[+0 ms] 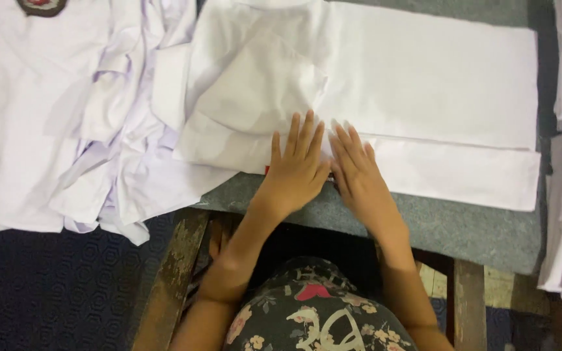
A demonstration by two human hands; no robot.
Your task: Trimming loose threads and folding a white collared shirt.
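Garment workshop: stacked white shirts (66,117) around padded table (463,227).

Grey felt-covered tabletop (463,227) on worn wooden legs (172,279), dark blue patterned floor (47,292) near left, heaps of white cloth (66,117) far left, soft even light

The scene is lit softly and evenly from above. The white folded cotton garment (424,97) is rendered very bright, close to washed out, so that its creases are shown only as faint grey lines. A lilac tint is seen in the folds of the crumpled white shirts (99,130) at the left. Deep shadow is found under the grey felt-covered table (463,227). Slight softness is noted at the fingertips (343,130) of the right hand (359,175), and compression smear is seen in the dark floor.
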